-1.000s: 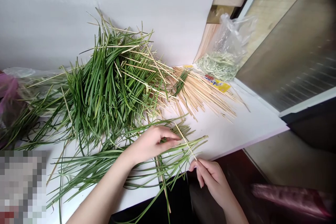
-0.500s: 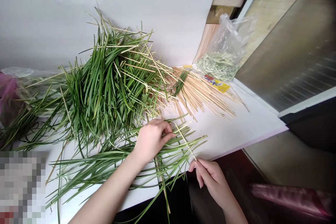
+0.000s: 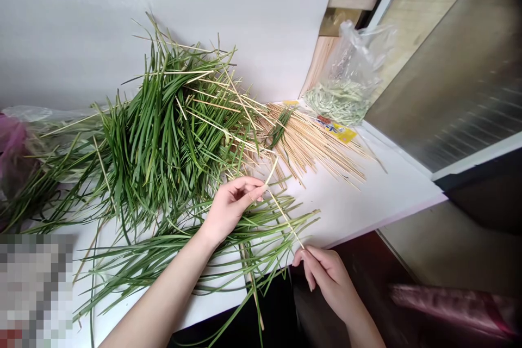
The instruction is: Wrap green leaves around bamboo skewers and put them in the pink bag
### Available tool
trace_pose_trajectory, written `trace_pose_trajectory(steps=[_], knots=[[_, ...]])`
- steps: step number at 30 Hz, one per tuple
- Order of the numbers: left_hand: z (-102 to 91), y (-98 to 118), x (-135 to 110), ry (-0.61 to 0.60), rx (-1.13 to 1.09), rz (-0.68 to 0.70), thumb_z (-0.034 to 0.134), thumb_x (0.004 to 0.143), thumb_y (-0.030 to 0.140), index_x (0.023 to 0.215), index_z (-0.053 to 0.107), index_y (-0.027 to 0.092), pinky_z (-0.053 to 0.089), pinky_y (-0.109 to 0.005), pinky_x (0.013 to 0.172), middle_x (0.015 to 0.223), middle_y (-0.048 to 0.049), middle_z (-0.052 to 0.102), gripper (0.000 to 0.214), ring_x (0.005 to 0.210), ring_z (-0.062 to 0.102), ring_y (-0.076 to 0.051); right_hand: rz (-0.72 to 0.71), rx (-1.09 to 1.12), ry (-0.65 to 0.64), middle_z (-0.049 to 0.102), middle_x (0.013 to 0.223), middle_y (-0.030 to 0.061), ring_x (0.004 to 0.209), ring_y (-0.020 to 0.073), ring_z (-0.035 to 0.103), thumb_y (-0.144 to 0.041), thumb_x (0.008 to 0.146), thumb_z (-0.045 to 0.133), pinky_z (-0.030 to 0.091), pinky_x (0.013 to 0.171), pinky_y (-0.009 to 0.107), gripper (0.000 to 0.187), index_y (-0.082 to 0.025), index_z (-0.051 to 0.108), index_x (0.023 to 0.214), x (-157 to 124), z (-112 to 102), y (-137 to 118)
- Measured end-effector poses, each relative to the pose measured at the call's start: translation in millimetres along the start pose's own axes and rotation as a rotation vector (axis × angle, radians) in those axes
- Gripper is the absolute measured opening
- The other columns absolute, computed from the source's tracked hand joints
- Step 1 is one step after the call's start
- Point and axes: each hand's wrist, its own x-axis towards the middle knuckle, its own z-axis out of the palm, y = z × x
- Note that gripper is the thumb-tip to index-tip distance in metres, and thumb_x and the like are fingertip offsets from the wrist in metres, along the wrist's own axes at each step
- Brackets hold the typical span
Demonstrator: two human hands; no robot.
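My right hand (image 3: 326, 272) pinches the lower end of a thin wooden skewer (image 3: 286, 218), which slants up and left over the table edge. At the skewer's upper tip, my left hand (image 3: 229, 207) is closed on a Chinese chive stalk (image 3: 272, 169) between thumb and fingers. The stalk's pale end points up past the fingertips; its leaf end is hidden by the hand. Under my left forearm and the skewer lie loose chives (image 3: 150, 261), spread along the front of the table with their cut ends to the right.
A tall heap of chives (image 3: 147, 136) with skewers across it stands behind my left hand. Many bare skewers (image 3: 318, 147) fan out to its right. At the back right sits a clear plastic bag (image 3: 342, 98) of pale green pieces. The white table (image 3: 391, 190) ends near my right hand.
My left hand has risen from the loose chives to the skewer's tip, bringing up a chive stalk. My right hand and the skewer have barely moved.
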Motion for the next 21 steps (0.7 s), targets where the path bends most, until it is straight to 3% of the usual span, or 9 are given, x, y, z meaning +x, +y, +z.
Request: trace_pose_trajectory(steps=[8, 12, 21], knots=[[1.5, -2.4, -0.1, 0.009, 0.032, -0.021, 0.081, 0.077, 0.035, 0.093, 0.083, 0.019, 0.052, -0.027, 0.076, 0.076, -0.0033, 0.076, 0.022, 0.073, 0.066, -0.016, -0.017, -0.001, 0.005, 0.045, 0.046, -0.0059, 0.044, 0.0168, 0.048, -0.046, 0.109, 0.04, 0.042, 0.06, 0.028, 0.047, -0.019, 0.064, 0.079, 0.5, 0.1, 0.6], [0.1, -3.3, 0.1, 0.051, 0.03, -0.002, 0.081, 0.078, 0.037, 0.093, 0.083, 0.019, 0.052, -0.028, 0.074, 0.074, -0.0036, 0.076, 0.024, 0.071, 0.066, -0.016, -0.019, 0.002, 0.005, 0.045, 0.046, -0.006, 0.044, 0.0167, 0.048, -0.044, 0.109, 0.041, 0.042, 0.06, 0.028, 0.045, -0.019, 0.064, 0.079, 0.4, 0.1, 0.4], [1.3, -1.7, -0.3, 0.026, 0.035, -0.015, 0.081, 0.078, 0.035, 0.092, 0.083, 0.02, 0.054, -0.028, 0.078, 0.076, -0.0037, 0.077, 0.021, 0.075, 0.068, -0.017, -0.014, 0.001, 0.0, 0.045, 0.046, -0.0063, 0.045, 0.0164, 0.047, -0.043, 0.109, 0.041, 0.041, 0.06, 0.028, 0.045, -0.019, 0.064, 0.079, -0.9, -0.2, 0.8]])
